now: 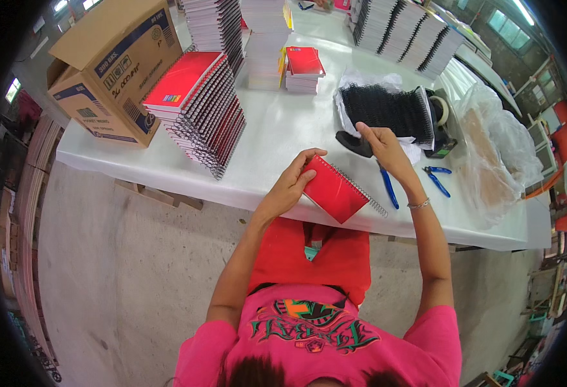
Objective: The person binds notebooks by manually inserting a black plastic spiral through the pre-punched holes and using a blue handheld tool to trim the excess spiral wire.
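I see the white bench [283, 126], with a carton [119, 84] at ten o'clock bearing dark-blue lettering. Near centre, the left hand's [290, 182] fingers hold a glossy red notebook [338, 193], its loose wire coil [378, 206] jutting toward four o'clock; the right hand's [388, 153] grip, at two o'clock, I can't tell.
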`<state>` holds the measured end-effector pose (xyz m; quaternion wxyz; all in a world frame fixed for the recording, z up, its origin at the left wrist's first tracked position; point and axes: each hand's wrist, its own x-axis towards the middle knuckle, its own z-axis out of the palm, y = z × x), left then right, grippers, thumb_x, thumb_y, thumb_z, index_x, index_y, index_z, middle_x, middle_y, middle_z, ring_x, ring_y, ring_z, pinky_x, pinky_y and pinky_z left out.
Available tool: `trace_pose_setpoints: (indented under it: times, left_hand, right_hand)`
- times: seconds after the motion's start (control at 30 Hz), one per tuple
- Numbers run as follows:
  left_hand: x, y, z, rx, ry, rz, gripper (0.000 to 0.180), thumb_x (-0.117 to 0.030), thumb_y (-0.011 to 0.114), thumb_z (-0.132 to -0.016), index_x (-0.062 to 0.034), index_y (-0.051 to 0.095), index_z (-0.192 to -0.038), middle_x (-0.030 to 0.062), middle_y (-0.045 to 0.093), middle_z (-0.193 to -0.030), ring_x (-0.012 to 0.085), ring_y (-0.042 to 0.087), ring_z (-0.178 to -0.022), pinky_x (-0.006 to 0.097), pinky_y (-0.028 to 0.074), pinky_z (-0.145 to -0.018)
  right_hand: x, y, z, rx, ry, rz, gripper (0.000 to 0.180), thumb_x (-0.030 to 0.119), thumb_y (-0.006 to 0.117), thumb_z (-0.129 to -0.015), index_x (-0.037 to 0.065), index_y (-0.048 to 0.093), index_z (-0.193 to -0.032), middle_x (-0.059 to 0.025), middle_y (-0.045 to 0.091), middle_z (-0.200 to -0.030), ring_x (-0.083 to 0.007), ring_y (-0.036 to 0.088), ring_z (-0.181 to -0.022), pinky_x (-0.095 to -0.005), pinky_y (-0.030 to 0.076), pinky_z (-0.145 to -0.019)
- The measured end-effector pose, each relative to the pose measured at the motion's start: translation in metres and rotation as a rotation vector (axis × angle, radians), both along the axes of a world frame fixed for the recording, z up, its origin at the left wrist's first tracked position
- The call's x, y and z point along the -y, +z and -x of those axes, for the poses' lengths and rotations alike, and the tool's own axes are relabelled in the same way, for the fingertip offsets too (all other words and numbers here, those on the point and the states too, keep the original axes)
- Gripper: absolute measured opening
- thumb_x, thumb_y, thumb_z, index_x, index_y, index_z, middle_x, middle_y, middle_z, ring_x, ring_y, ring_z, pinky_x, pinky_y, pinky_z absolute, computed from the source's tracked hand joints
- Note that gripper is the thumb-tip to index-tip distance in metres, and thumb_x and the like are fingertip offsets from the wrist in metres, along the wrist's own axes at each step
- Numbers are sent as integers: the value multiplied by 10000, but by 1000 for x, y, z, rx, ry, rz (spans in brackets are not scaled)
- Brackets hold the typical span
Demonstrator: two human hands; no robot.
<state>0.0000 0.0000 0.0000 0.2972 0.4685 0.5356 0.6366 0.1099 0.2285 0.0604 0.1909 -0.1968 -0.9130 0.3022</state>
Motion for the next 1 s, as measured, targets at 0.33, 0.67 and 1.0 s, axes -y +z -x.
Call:
trace_pose_setpoints:
  times: [0.33,0.67,1.0]
  left_hand:
    - [15,4,19,177,9,-32,266,-38,466,-961,-95,421,-1217,17,433,-1113,90,437,-986,234,360,-921]
    - [6,11,7,205,-82,45,513,-152,504,-968,-127,336,-1452,55,433,-1163,101,456,-1000,251,369,-970]
    - [0,3,6,194,-52,-27,581,-176,499,-976,-74,288,-1508,79,417,-1384,168,457,-1202,309,362,-1057]
  right_hand:
    - [33,19,8,-71,231,774,557,506,472,-1006,89,554,-646,79,424,-581,-43,383,-543,-232,310,-499]
    - [18,16,2,-85,188,591,610,496,487,-989,-26,614,-702,-71,494,-564,-103,495,-545,-314,361,-503]
    - [28,-12,12,114,236,-86,564,429,526,-994,-38,577,-682,-61,503,-557,-130,430,-561,-326,360,-542]
